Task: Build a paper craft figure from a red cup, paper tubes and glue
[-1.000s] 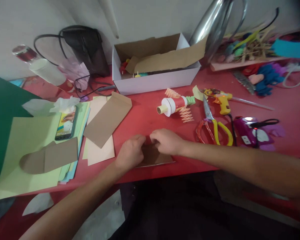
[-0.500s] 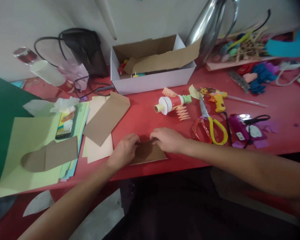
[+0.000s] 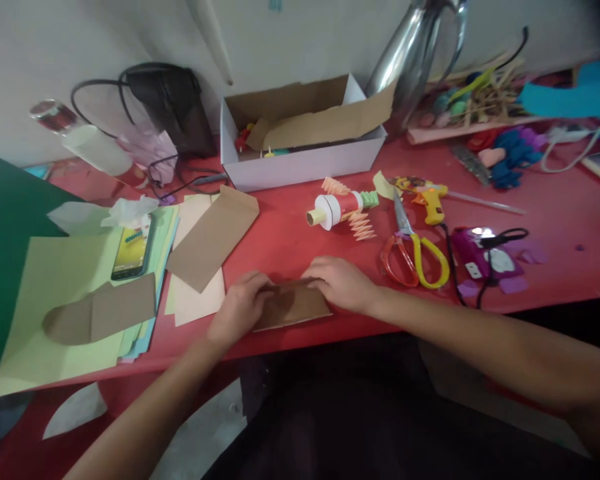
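Near the table's front edge lies a brown cardboard piece [image 3: 294, 308]. My left hand [image 3: 243, 303] grips its left end, fingers bent over the far edge. At its far right corner my right hand [image 3: 341, 283] pinches the same edge, with the fingertips partly hidden. Beyond my hands rests a small paper figure [image 3: 336, 209] with a white disc, a red body and folded orange and green strips. Scissors [image 3: 414, 257] with red and yellow handles lie to the right, beside a yellow glue gun [image 3: 433, 200].
Another cardboard piece [image 3: 215, 240] lies left of my hands. Further left, a phone [image 3: 131, 250] rests on coloured paper [image 3: 55, 280]. A white box [image 3: 305, 167] stands at the back, near a metal jug [image 3: 405, 73]. A purple power socket [image 3: 485, 257] sits at the right.
My left hand has shifted slightly left along the cardboard, showing more of its surface. My right hand stays on the far edge. The view has moved slightly, and the phone screen shows a different picture.
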`<act>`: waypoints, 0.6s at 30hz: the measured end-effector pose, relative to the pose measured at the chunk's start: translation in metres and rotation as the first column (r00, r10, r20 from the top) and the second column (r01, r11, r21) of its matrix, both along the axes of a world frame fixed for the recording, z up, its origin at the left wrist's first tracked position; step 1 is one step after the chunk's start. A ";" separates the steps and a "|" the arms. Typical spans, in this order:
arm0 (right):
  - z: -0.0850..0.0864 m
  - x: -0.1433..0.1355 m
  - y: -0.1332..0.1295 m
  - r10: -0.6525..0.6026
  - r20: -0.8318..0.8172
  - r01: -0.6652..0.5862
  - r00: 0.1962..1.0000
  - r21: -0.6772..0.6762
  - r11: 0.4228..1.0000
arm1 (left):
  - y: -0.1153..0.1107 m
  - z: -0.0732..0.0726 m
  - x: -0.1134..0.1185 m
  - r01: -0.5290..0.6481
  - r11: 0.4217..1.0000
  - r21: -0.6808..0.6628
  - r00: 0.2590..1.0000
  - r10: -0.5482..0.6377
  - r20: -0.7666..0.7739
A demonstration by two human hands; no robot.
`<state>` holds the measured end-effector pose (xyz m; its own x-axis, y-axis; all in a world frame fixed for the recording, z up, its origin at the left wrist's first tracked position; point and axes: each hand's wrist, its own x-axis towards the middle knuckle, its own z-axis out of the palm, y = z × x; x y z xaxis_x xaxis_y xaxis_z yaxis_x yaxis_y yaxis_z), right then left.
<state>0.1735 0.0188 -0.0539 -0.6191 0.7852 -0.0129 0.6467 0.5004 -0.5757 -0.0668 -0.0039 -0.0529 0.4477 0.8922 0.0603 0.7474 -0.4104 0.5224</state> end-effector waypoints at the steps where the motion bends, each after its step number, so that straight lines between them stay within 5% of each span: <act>1: 0.001 0.001 0.001 -0.016 0.000 0.016 1.000 -0.027 1.000 | -0.001 0.002 -0.002 -0.025 0.999 -0.044 0.999 0.026 0.027; 12: 0.000 -0.003 -0.005 -0.050 -0.049 0.052 0.998 0.026 0.998 | -0.006 -0.012 -0.007 -0.011 0.987 0.161 0.999 0.003 0.053; 18: 0.003 0.019 -0.031 -0.173 -0.475 0.208 0.863 0.021 0.978 | -0.007 -0.014 -0.010 -0.206 0.955 0.211 0.969 0.168 0.183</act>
